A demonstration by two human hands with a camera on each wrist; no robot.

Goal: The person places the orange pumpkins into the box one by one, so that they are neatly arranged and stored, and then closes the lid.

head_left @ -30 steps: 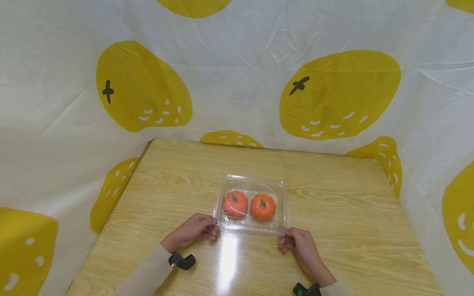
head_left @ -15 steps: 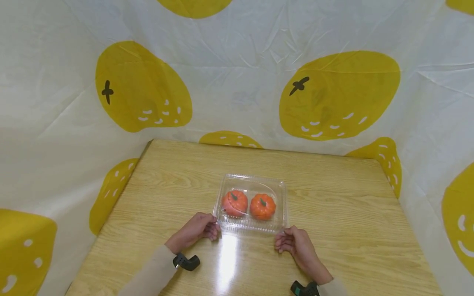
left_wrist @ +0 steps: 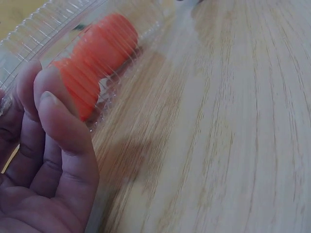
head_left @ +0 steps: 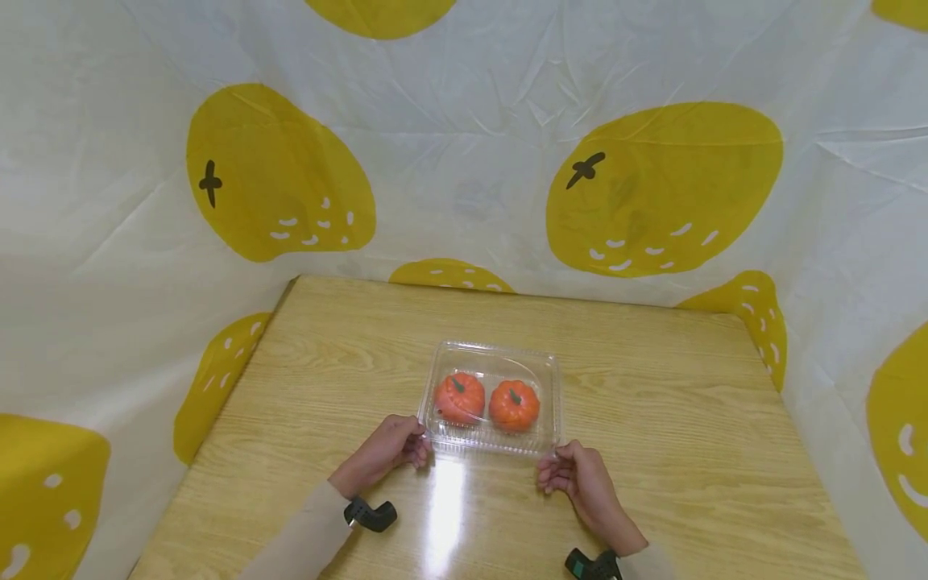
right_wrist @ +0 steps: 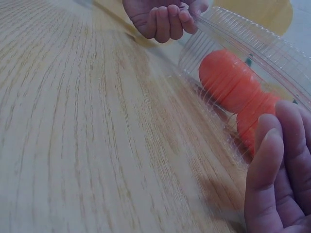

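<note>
A clear plastic clamshell box with a ribbed rim lies on the table, its lid down. Two small orange pumpkins with green stems sit side by side inside. My left hand pinches the box's near left corner between thumb and fingers. At the near right corner, my right hand does the same, thumb on the rim. The left wrist view has the curled left fingers below the rim. Seen from the right wrist, the right fingers curl close to the box wall, and the left hand is at the far corner.
The light wood-grain table extends around the box on all sides. White cloth with yellow fruit prints hangs behind the table and along both sides. Each wrist wears a black camera mount.
Both hands keep to the near corners of the box. The left forearm has shifted slightly right, and the right hand slightly left. The box and pumpkins have hardly moved.
</note>
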